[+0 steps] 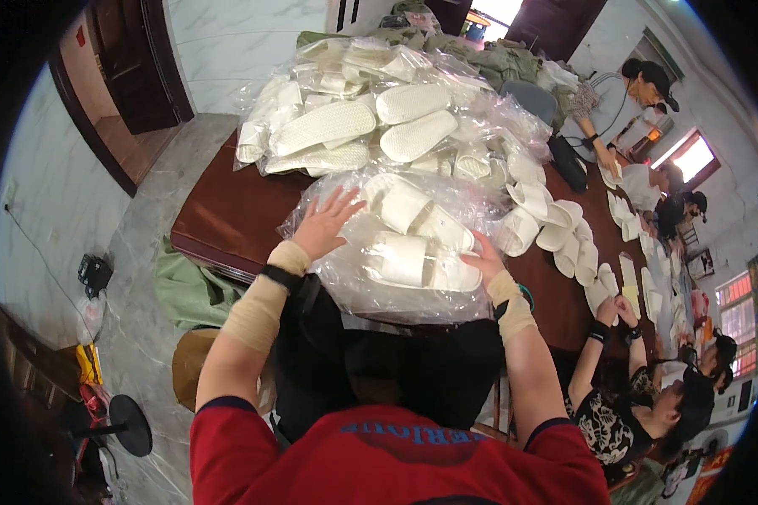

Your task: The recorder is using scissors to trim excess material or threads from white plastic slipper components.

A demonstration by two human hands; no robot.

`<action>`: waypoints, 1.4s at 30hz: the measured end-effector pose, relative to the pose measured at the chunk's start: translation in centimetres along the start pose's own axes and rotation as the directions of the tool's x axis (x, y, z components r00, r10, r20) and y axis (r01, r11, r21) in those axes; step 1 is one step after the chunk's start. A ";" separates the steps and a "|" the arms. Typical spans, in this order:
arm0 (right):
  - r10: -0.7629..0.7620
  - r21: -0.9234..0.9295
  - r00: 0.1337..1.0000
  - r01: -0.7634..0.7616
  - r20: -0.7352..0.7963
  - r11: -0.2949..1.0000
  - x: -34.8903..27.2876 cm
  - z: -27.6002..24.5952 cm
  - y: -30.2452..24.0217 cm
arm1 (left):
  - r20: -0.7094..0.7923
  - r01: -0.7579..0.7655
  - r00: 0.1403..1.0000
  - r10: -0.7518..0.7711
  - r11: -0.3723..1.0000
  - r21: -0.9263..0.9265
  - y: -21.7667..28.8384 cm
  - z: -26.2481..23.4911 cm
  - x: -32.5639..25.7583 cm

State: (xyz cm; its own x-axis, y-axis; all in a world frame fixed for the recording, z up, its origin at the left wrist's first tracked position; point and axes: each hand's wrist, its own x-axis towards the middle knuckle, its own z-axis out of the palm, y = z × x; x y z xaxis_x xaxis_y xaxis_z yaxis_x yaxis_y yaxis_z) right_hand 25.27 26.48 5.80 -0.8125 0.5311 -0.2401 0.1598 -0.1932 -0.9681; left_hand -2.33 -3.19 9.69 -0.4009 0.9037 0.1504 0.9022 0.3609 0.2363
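Note:
A pair of white open-toed slippers (397,258) lies inside a clear plastic bag (349,290) at the table's near edge, in front of me. My left hand (328,225) is open, its fingers spread over the bag's left side. At the bag's right edge, my right hand (486,259) touches the end of the slippers, thumb and fingers apart; its lower fingers are partly hidden. Beige wraps and dark bands cover both of my wrists. Just behind the bag rises a big heap of white slippers (324,129), many in clear plastic.
The brown table (219,210) stretches away to the right, with loose white slippers (556,227) in a row. A person's hands (616,310) hold a slipper at the right; more people sit farther along. Green sacks (185,286) and a black round-based stand (130,425) are on the left floor.

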 end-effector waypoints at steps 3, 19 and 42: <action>0.025 -0.095 1.000 -0.025 0.000 0.995 0.0 0.4 -1.2 | 0.260 -0.070 0.964 0.055 0.997 0.046 0.0 1.2 0.6; -0.626 -0.580 0.691 0.359 -0.361 0.731 -14.7 -14.0 -15.0 | 0.465 0.163 0.866 -0.182 0.983 0.082 0.3 4.6 2.9; -0.232 -0.576 0.955 0.087 -0.183 0.812 0.9 -2.2 2.7 | 0.347 0.192 0.917 -0.195 0.981 0.043 1.3 3.8 2.5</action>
State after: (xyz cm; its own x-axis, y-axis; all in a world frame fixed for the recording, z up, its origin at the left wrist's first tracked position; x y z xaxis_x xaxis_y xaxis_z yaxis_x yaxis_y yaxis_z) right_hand 26.18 28.27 2.81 -0.7106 0.7034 -0.0178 0.3823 0.3647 -0.8490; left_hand -1.50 0.38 6.75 -0.4881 0.8388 -0.2411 0.8147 0.5370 0.2189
